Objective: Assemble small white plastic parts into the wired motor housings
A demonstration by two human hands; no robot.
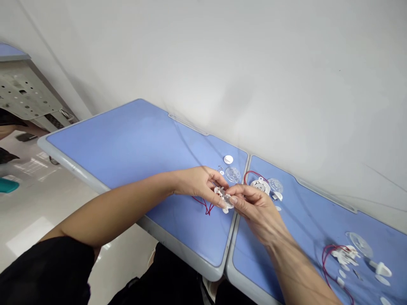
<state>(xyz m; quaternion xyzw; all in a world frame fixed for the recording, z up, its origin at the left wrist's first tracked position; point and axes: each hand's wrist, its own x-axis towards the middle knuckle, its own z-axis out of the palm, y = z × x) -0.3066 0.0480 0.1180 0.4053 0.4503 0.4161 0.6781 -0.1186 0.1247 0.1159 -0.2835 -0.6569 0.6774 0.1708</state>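
Note:
A small white plastic housing (226,206) with metal bits on it is held above the seam between two blue tables. My left hand (201,184) grips it from the left, thumb along the near side. The thumb and fingers of my right hand (257,206) pinch its right edge; whether a smaller piece is between them is hidden. Red wires (207,208) hang below my left hand and lie on the table. Just beyond the hands are a clear round cover (232,174), a white disc (228,159) and several tiny metal parts (220,168).
Right of the seam lie another white round housing (260,185) with red wires, a clear cover (275,185) and a white knob-like piece (277,196). A similar set, with a white housing (346,255), lies farther right. A wall (254,76) runs behind the blue table (127,140).

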